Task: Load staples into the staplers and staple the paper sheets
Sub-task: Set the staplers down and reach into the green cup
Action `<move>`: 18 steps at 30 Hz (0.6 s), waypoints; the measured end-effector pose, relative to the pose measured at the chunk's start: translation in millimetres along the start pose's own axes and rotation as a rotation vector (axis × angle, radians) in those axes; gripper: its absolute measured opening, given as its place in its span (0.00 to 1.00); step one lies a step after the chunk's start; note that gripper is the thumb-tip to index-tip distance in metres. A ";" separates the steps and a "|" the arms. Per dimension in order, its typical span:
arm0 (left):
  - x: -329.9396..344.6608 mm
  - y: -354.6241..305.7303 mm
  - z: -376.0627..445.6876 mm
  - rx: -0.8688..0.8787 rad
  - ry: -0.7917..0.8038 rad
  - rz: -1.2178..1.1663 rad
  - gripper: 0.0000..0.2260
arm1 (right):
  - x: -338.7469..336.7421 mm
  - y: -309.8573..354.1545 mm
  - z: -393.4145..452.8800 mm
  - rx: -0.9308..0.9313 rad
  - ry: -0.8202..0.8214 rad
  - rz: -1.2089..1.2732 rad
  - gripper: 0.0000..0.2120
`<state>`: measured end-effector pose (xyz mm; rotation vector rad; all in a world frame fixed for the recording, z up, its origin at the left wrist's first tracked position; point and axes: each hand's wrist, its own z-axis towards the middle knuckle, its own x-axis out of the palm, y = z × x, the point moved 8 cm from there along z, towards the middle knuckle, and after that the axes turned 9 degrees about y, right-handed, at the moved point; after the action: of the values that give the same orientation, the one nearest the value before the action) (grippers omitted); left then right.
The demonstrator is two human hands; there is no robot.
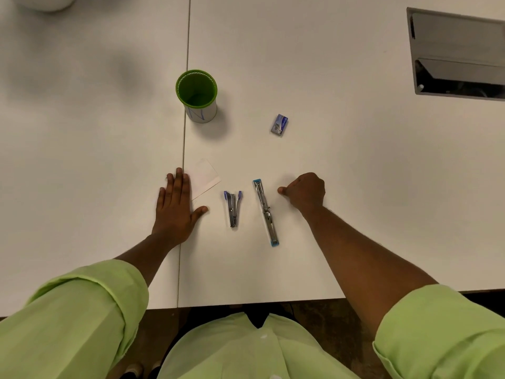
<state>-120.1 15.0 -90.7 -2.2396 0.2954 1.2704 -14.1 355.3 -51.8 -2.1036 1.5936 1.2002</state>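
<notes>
Two small metal staplers lie on the white table (341, 187) between my hands. The purple-tipped stapler (232, 208) is partly hinged open in a narrow V. The blue-tipped stapler (265, 212) is unfolded flat into one long strip. White paper sheets (205, 177) lie just left of them. My left hand (175, 206) rests flat on the table with straight fingers, its edge touching the paper's left side. My right hand (304, 191) sits as a fist on the table right of the blue-tipped stapler, holding nothing visible. A small blue staple box (279, 125) lies farther back.
A green cup (196, 95) with a white outer wall stands empty behind the paper, on the seam between two tabletops. A rectangular cable opening (456, 53) is cut into the table at the far right. The table's front edge runs close to my body.
</notes>
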 end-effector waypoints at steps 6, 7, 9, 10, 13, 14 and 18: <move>2.9 3.2 0.9 0.004 0.008 0.003 0.42 | 7.1 -11.0 -14.8 0.020 0.067 0.443 0.05; 2.8 3.5 1.7 0.002 0.010 0.002 0.42 | 9.4 -16.3 -17.6 0.032 0.088 0.587 0.04; 2.8 3.7 2.8 0.001 0.013 0.005 0.42 | 15.2 -23.2 -20.7 0.050 0.146 0.805 0.05; 3.0 3.8 2.6 0.001 0.012 0.007 0.42 | 18.4 -24.5 -22.4 0.058 0.181 0.884 0.04; 3.8 4.3 2.7 0.002 0.012 0.007 0.42 | 26.8 -25.5 -29.1 0.078 0.284 1.026 0.04; 3.8 4.3 2.8 0.002 0.013 0.007 0.43 | 28.8 -25.9 -31.2 0.082 0.309 1.058 0.04; 3.2 3.7 2.6 0.001 0.012 0.004 0.43 | 32.4 -26.1 -32.6 0.089 0.337 1.121 0.04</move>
<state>-121.9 13.7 -95.7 -2.2478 0.3050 1.2586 26.1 322.6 -61.8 -1.3155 3.0890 0.9519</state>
